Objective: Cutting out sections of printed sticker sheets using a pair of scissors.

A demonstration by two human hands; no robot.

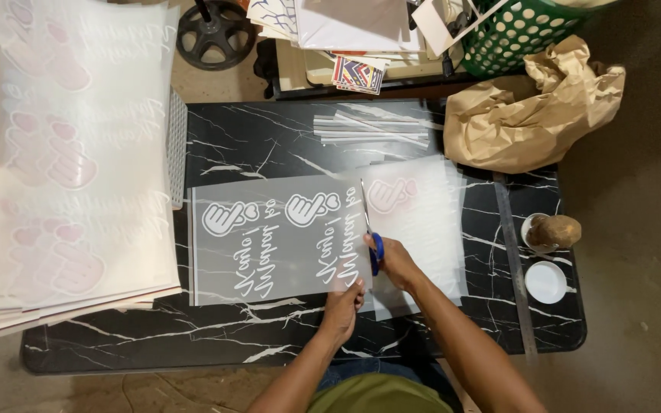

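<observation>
Right hand (396,262) grips blue-handled scissors (369,229), fingers closed through the handles, blades pointing far, up along the right edge of a translucent printed film sheet (273,241). Left hand (343,302) pinches the near right corner of that same sheet, fingers closed on it, just beside the scissor hand.

Film sheet lies flat on the black marble-pattern table (269,141), middle of the tabletop, white hand-and-heart graphics and script printed on it, two motifs side by side. Scissor blades sit at the line between this sheet and a second film piece (422,222) to the right, which carries a faint pink motif; cannot tell if the two pieces are fully separated.

Far side of the table: a small bunch of thin clear offcut strips (372,126). Far right: crumpled brown paper (529,107), partly over the table edge. Right edge of the table: a long dark strip (514,268) running near to far, a small cup with a brown lump in it (552,231), and a white round lid (546,281) nearer.

Left: a tall stack of printed sheets (70,153) with pink hand motifs, overlapping the left end of the table. Far off the table: a green perforated basket (522,30), loose papers (346,30), a black wheel-like base (212,32).
</observation>
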